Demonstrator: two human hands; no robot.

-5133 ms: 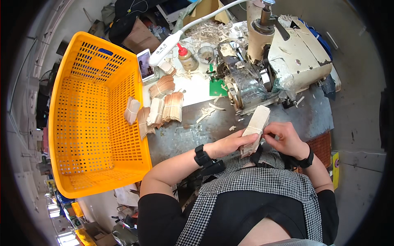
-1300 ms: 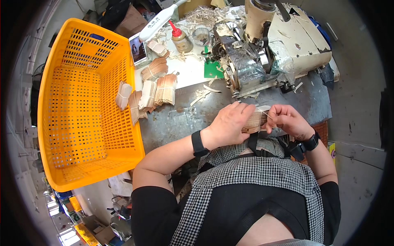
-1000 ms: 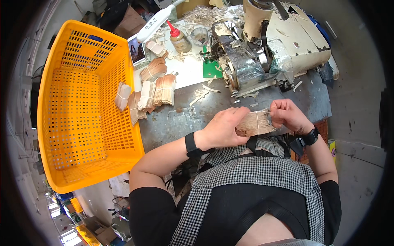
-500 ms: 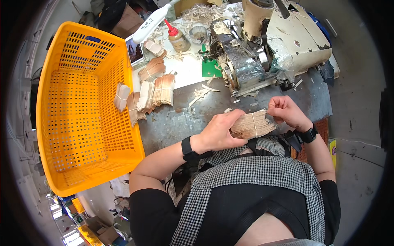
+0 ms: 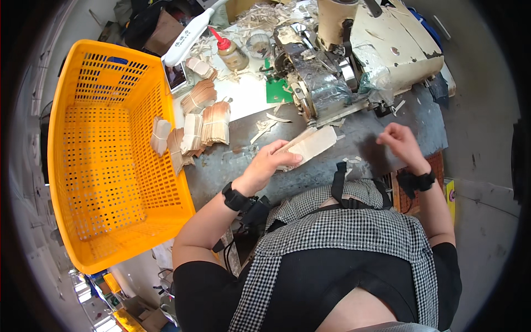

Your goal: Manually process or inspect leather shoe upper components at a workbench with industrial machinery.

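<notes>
My left hand [image 5: 265, 165] is closed around one end of a stack of flat, pale leather-like pieces [image 5: 314, 147], its thumb lying on the top face. The stack is tilted above the grey metal table, and no band shows on its visible face. To the right, apart from the stack, my right hand [image 5: 405, 145] has its fingers curled in over the table edge; whether anything small is in them is hidden. Several banded bundles of similar pieces [image 5: 215, 123] lie left of the stack, beside the basket.
A large yellow plastic basket [image 5: 105, 180] stands at the left, with one bundle [image 5: 160, 135] at its rim. A machine [image 5: 332, 72] occupies the far right of the table. Behind the bundles are a red-tipped bottle [image 5: 232, 52], a clear cup [image 5: 258, 46], a phone [image 5: 176, 76] and scraps [image 5: 268, 127].
The stack has moved left and away from my body, turning its broad pale face up; the band seen around it no longer shows. My right hand has drawn off to the right.
</notes>
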